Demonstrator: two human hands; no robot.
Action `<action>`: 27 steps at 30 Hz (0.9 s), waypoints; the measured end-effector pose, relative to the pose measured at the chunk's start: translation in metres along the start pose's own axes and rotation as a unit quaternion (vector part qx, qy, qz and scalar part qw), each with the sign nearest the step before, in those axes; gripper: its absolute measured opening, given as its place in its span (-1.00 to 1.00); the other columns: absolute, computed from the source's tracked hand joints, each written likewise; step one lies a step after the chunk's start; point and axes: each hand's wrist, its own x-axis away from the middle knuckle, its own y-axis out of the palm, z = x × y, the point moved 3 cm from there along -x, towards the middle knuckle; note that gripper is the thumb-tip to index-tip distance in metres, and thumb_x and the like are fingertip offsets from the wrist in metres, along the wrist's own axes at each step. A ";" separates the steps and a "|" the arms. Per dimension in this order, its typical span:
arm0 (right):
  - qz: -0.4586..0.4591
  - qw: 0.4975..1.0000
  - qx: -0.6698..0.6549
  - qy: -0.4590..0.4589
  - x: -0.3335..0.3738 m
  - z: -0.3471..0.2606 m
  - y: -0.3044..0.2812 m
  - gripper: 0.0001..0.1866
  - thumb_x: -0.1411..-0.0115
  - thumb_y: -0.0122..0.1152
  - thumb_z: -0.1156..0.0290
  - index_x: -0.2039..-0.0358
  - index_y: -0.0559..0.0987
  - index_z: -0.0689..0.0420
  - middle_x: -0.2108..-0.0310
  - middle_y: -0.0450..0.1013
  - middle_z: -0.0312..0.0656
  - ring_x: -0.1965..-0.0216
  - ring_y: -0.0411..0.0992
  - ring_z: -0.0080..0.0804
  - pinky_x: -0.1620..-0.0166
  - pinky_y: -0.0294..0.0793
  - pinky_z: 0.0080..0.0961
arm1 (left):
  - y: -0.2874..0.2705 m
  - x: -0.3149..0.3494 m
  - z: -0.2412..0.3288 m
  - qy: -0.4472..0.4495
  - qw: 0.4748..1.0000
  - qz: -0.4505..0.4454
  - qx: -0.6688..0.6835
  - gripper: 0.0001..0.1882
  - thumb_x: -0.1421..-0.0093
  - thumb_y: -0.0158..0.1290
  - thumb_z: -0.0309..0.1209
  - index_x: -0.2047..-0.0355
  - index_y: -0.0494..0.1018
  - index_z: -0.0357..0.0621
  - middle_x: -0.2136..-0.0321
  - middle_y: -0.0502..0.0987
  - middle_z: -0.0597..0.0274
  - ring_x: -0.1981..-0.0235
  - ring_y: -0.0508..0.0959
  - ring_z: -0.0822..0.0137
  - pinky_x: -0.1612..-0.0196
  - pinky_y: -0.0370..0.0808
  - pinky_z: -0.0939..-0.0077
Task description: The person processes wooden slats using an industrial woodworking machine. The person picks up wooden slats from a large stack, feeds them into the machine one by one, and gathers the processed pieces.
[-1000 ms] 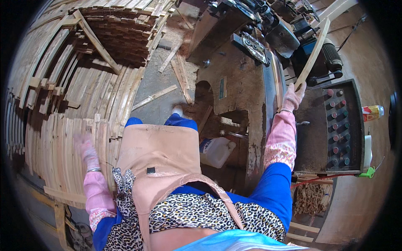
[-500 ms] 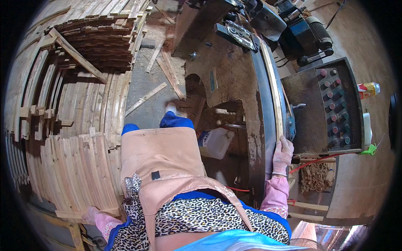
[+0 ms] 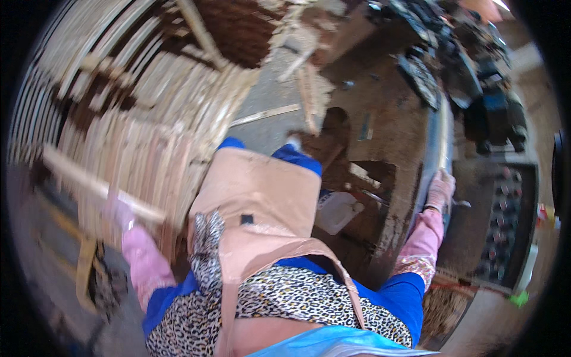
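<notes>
My left hand (image 3: pixel 121 215), in a pale glove and blurred by motion, is closed round a light wooden strip (image 3: pixel 77 174). That strip slants over the near end of a stack of wooden strips (image 3: pixel 128 160) at my left. On the other side, my gloved right hand (image 3: pixel 440 189) grips the near end of another wooden strip (image 3: pixel 444 140). This one lies lengthwise on the metal bed (image 3: pixel 429 143) of a woodworking machine, pointing away from me toward the machine's head (image 3: pixel 419 77).
A dark control panel (image 3: pixel 496 232) with several buttons stands right of the bed. Under the machine is a whitish plastic jug (image 3: pixel 336 211). Loose wood pieces (image 3: pixel 264 115) lie on the floor ahead. A yellow frame (image 3: pixel 86 271) stands at the lower left.
The view has swung, shifting the machine rightward in the picture. My left hand has come up with the wooden strip, which now slants. My right hand remains at its strip's near end.
</notes>
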 end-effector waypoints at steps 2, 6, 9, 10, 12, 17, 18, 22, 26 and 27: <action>0.023 0.998 -0.032 -0.039 -0.022 -0.009 0.012 -0.76 -0.22 0.27 0.20 0.18 0.72 0.00 0.24 0.58 0.05 0.14 0.55 0.03 0.01 0.53 -0.15 | 0.033 0.008 0.031 0.138 0.980 -0.043 0.140 -0.43 -0.21 0.21 -0.28 -0.15 0.38 -0.35 0.09 0.57 -0.21 0.19 0.60 0.06 0.13 0.60 0.16; 0.076 0.964 -0.214 -0.136 -0.027 -0.118 -0.002 -0.73 -0.26 0.24 0.32 0.06 0.68 0.08 0.09 0.60 -0.05 0.05 0.55 -0.12 -0.06 0.51 -0.29 | 0.089 0.139 0.144 0.327 0.808 -0.256 0.419 -0.14 -0.17 0.18 -0.44 -0.42 0.01 -0.30 -0.06 0.44 -0.03 0.11 0.54 0.17 0.06 0.56 0.29; -0.289 0.796 -0.510 -0.148 0.051 -0.308 -0.078 -0.60 -0.25 0.32 0.33 -0.09 0.61 0.12 -0.07 0.55 -0.16 -0.13 0.45 -0.40 -0.25 0.34 -0.47 | 0.135 0.256 0.179 0.225 0.750 -0.365 0.504 -0.17 -0.17 0.17 -0.50 -0.40 0.05 -0.32 0.04 0.52 0.00 0.14 0.58 0.23 -0.01 0.53 0.38; -0.400 0.726 -0.526 -0.191 0.081 -0.350 -0.115 -0.46 -0.23 0.36 0.30 -0.21 0.52 0.12 -0.18 0.46 -0.15 -0.19 0.39 -0.40 -0.28 0.30 -0.47 | 0.154 0.288 0.186 0.231 0.729 -0.407 0.500 -0.29 -0.19 0.14 -0.50 -0.34 0.17 -0.31 0.12 0.56 0.03 0.18 0.60 0.26 -0.02 0.52 0.40; -0.419 0.708 -0.524 -0.222 0.123 -0.373 -0.127 -0.18 -0.18 0.37 0.34 -0.41 0.23 0.07 -0.25 0.39 -0.13 -0.24 0.33 -0.40 -0.28 0.27 -0.50 | 0.165 0.373 0.203 0.386 0.688 -0.411 0.457 -0.56 -0.26 0.07 -0.50 -0.16 0.41 -0.28 0.27 0.63 0.07 0.28 0.62 0.29 -0.01 0.52 0.40; -0.304 0.715 -0.630 0.007 0.114 -0.274 -0.130 -0.06 -0.13 0.42 0.35 -0.46 0.14 0.04 -0.28 0.32 -0.15 -0.21 0.33 -0.42 -0.24 0.30 -0.53 | 0.164 0.500 0.197 0.330 0.523 -0.700 0.358 -0.25 -0.30 0.09 -0.50 -0.43 0.02 -0.29 -0.26 0.38 0.01 -0.17 0.46 0.27 -0.29 0.33 0.29; -0.257 0.760 -0.596 0.031 0.116 -0.235 -0.137 -0.09 -0.14 0.39 0.38 -0.45 0.14 0.07 -0.29 0.31 -0.10 -0.21 0.34 -0.36 -0.25 0.32 -0.50 | 0.160 0.495 0.190 0.316 0.512 -0.742 0.295 -0.29 -0.30 0.11 -0.47 -0.39 0.08 -0.34 -0.32 0.29 0.02 -0.29 0.33 0.21 -0.34 0.25 0.31; -0.145 0.897 -0.403 0.107 0.165 -0.099 -0.161 -0.16 -0.17 0.28 0.39 -0.43 0.14 0.19 -0.36 0.21 0.06 -0.35 0.23 -0.18 -0.36 0.19 -0.37 | 0.207 0.394 0.127 0.376 0.629 -0.653 0.193 -0.39 -0.31 0.11 -0.32 -0.29 0.27 -0.34 -0.26 0.36 0.00 -0.29 0.34 0.17 -0.34 0.25 0.35; -0.117 0.988 -0.061 0.084 0.203 -0.021 -0.161 -0.25 -0.18 0.30 0.27 -0.38 0.27 -0.01 -0.09 0.43 0.10 -0.08 0.40 0.10 -0.16 0.39 -0.10 | 0.260 0.247 0.018 0.231 0.751 -0.584 0.206 -0.35 -0.27 0.12 -0.37 -0.32 0.22 -0.37 -0.22 0.40 -0.13 -0.25 0.40 0.10 -0.31 0.31 0.32; -0.111 0.990 -0.010 0.082 0.208 -0.009 -0.156 -0.27 -0.18 0.31 0.26 -0.36 0.30 -0.03 -0.03 0.46 0.09 -0.03 0.43 0.11 -0.12 0.42 -0.07 | 0.259 0.221 0.003 0.274 0.775 -0.556 0.125 -0.36 -0.26 0.13 -0.37 -0.30 0.25 -0.34 -0.18 0.44 -0.11 -0.22 0.43 0.12 -0.29 0.34 0.33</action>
